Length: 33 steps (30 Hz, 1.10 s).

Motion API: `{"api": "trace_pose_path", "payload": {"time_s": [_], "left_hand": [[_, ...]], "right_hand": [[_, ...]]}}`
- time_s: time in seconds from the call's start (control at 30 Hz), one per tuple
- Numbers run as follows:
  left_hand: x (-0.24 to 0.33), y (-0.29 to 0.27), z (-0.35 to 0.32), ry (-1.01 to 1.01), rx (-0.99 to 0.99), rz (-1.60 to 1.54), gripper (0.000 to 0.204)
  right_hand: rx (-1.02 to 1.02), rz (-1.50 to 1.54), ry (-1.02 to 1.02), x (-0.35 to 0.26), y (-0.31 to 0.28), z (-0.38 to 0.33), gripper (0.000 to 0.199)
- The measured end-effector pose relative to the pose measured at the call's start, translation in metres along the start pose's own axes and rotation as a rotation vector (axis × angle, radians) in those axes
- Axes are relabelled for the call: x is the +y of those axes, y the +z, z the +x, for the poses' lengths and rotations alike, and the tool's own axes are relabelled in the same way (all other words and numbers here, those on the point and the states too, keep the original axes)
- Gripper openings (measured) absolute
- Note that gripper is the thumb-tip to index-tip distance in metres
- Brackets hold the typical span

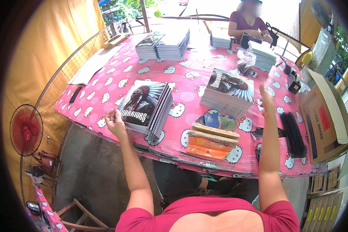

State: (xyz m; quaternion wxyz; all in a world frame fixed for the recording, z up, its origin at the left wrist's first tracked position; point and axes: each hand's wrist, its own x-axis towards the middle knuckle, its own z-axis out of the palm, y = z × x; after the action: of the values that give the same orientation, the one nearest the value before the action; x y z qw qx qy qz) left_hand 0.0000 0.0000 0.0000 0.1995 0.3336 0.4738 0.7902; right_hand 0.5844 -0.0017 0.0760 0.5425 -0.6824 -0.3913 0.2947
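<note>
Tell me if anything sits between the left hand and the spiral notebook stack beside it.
Nothing visible does. The left hand hovers just off the near left corner of the spiral notebook stack, with only bare pink tablecloth between them.

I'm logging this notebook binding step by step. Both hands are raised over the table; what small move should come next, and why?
Probably lower the right hand onto the unbound stack beside it. That hand is open and empty, the stack is its nearest thing, and the left hand already sits by the bound pile.

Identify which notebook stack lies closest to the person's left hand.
The spiral-bound stack near the table's front-left edge, just right of the left hand. Its cover faces the person; the other front stack is turned away, and the rest lie across the table.
</note>
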Motion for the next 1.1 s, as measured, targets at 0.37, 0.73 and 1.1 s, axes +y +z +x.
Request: {"api": "trace_pose_path", "payload": {"time_s": [0.37,0.73,1.1], "left_hand": [[0.171,0.095,-0.125,0.133,-0.339,-0.277,0.064],[0.156,0.147,-0.191,-0.282,-1.002,-0.052,0.031],[0.083,0.114,-0.235,-0.275,-0.705,-0.001,0.086]], "right_hand": [[0.24,-0.462,-0.455,-0.014,-0.03,-0.058,0.037],[-0.264,-0.011,-0.524,0.046,-0.013,-0.184,0.037],[-0.455,-0.165,-0.176,0.077,0.003,-0.221,0.088]]}}
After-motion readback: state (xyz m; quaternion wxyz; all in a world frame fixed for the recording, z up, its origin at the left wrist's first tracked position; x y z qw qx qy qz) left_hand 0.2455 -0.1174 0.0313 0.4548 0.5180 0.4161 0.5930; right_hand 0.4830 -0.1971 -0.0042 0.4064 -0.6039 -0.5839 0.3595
